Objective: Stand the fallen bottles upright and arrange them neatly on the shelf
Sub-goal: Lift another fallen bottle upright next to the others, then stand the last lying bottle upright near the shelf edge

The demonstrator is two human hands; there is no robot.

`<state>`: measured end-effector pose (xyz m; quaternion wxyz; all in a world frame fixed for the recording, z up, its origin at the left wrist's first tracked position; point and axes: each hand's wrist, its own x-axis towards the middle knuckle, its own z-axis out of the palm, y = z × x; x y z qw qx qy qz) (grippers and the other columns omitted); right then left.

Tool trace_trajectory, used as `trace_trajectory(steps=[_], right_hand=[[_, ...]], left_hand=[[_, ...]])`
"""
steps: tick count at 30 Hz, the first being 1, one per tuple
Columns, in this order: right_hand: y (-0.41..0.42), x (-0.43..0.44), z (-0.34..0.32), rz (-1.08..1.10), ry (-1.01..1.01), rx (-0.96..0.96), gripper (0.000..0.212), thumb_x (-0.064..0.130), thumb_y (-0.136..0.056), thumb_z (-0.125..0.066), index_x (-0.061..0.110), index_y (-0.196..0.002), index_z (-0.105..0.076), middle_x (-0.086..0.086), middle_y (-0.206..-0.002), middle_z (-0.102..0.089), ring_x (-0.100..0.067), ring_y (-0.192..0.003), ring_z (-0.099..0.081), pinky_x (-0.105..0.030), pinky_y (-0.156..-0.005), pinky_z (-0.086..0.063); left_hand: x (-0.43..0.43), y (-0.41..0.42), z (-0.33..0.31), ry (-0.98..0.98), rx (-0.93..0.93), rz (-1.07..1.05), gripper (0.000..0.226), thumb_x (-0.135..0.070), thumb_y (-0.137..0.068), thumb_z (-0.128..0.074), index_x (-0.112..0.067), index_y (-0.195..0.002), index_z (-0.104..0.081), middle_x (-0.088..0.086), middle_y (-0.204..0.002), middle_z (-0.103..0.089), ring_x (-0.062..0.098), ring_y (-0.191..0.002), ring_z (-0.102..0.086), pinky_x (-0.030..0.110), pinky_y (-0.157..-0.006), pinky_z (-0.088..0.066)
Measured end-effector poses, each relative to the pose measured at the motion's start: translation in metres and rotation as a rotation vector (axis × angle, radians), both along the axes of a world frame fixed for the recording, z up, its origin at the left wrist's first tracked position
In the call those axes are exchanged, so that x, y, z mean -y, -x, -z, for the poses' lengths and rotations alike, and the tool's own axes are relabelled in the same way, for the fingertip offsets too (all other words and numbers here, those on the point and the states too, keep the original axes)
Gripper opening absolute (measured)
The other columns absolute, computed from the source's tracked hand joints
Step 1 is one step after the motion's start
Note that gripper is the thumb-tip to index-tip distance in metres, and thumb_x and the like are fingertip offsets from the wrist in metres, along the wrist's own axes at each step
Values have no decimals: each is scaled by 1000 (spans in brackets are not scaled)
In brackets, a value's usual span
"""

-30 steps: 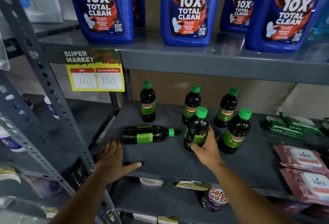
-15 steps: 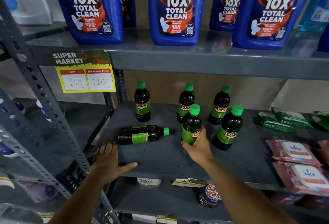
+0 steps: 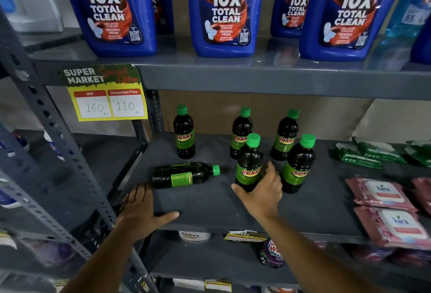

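Observation:
One dark bottle with a green cap and green label lies on its side (image 3: 182, 176) at the front left of the grey shelf (image 3: 210, 208), cap pointing right. Several identical bottles stand upright: three in the back row (image 3: 184, 134), (image 3: 240, 132), (image 3: 284, 136) and one at the front right (image 3: 298, 166). My right hand (image 3: 261, 194) wraps around the base of the front middle bottle (image 3: 248, 162), which stands upright with its label facing me. My left hand (image 3: 140, 211) rests flat on the shelf's front edge, fingers apart, just below the fallen bottle's base.
Large blue toilet-cleaner bottles (image 3: 224, 13) fill the shelf above. A yellow price tag (image 3: 105, 94) hangs on its edge. Green packs (image 3: 363, 155) and pink wipe packs (image 3: 384, 197) lie at the right. A perforated metal post (image 3: 53, 129) stands at the left.
My right hand has turned the front middle bottle so that its label faces me, and has slid down to its base. The left hand and the fallen bottle have stayed put.

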<state>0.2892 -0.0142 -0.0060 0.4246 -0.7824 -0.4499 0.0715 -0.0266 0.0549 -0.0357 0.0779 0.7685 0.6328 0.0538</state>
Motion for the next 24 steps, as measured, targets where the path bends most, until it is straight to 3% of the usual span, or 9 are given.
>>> trace_trajectory(steps=[2, 4, 6, 8, 10, 14, 16, 19, 24], right_hand=[[15, 16, 4, -19, -213, 133, 91, 56, -65, -75, 14, -134, -34, -15, -129, -41, -32, -121, -37, -54, -97, -32], [30, 26, 8, -285, -333, 225, 65, 48, -74, -69, 17, -126, -44, -8, -123, -40, -25, -116, -40, -47, -93, -39], [45, 24, 2, -582, -272, 229, 49, 36, -81, -66, 18, -124, -51, -3, -122, -43, -18, -117, -45, -43, -94, -46], [60, 12, -11, -740, -186, 258, 46, 26, -85, -64, 14, -128, -52, -5, -128, -46, -17, -121, -46, -36, -101, -43], [75, -7, -24, -738, -101, 314, 55, 19, -86, -62, 11, -138, -44, -12, -142, -39, -25, -130, -41, -30, -109, -34], [88, -51, -48, -602, 261, 433, 85, 3, -81, -62, 14, -151, -14, -22, -157, -9, -40, -144, -14, -46, -112, -30], [84, -64, -54, -561, 437, 547, 88, -1, -80, -62, 12, -150, -11, -23, -156, -13, -40, -145, -8, -48, -113, -26], [79, -70, -53, -546, 591, 606, 76, 0, -79, -65, 10, -143, -23, -23, -142, -38, -42, -133, -33, -47, -103, -39], [77, -70, -53, -532, 645, 600, 61, -5, -79, -64, 5, -132, -36, -21, -130, -49, -40, -116, -54, -48, -88, -51]], left_hand=[[-1, 0, -1, 0, 19, -16, 146, -108, -39, -30, -15, -151, -12, 9, -155, -21, 32, -143, -22, 49, -119, -23], [-4, 0, -2, 13, 18, -27, 149, -109, -35, -31, -15, -150, -15, 8, -153, -23, 33, -142, -22, 52, -116, -27], [-5, -1, -2, 36, 3, -28, 153, -109, -36, -27, -14, -153, -8, 8, -159, -13, 32, -147, -14, 53, -118, -23], [-5, -2, -1, 32, -12, -23, 152, -109, -38, -23, -15, -155, -1, 9, -164, -6, 31, -150, -7, 50, -122, -15], [-5, -2, 0, 19, -29, -7, 152, -110, -41, -19, -12, -156, 3, 12, -165, -1, 29, -152, -1, 47, -124, -5], [-5, -1, 0, -18, -2, 0, 150, -109, -46, -21, -9, -156, 0, 15, -166, -1, 28, -153, -1, 46, -124, -3], [-3, -3, -1, -18, 3, 6, 150, -109, -46, -23, -10, -156, 0, 15, -166, -1, 29, -153, -2, 47, -124, -4], [-3, -2, -3, -23, 24, 29, 148, -108, -48, -27, -10, -156, -1, 15, -166, -3, 30, -152, -4, 49, -124, -6], [-2, 0, -1, -57, 12, 50, 146, -107, -52, -25, -5, -155, -7, 17, -165, -7, 30, -152, -4, 47, -125, -6]])
